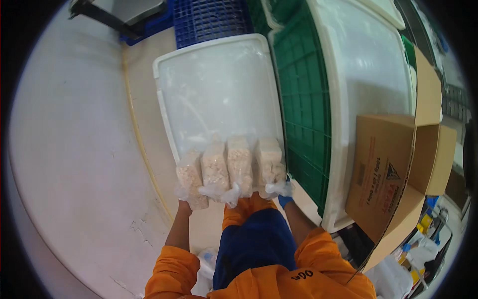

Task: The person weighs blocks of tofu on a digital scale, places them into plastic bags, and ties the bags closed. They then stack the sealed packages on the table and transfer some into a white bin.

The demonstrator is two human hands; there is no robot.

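Observation:
Several clear plastic bags of pale, crumbly material (pixel 239 164) stand in a row at the near end of a white lidded tub or tray (pixel 224 93). Their gathered, loose tops hang towards me. At the row's left end, my left hand (pixel 185 206) is mostly hidden under the outermost bag (pixel 189 175). My right hand (pixel 285 201), in a blue glove, is beside the rightmost bag (pixel 269 151), partly covered by its loose plastic. Whether my fingers grip the bags or the white edge beneath them is hidden.
A green crate wall (pixel 304 97) and a large white lid (pixel 373 74) flank the right side. An open cardboard carton (pixel 381 175) rests there. Blue plastic pallets (pixel 213 20) lie beyond, near a platform scale (pixel 138 13). A pale wall (pixel 74 130) borders the left.

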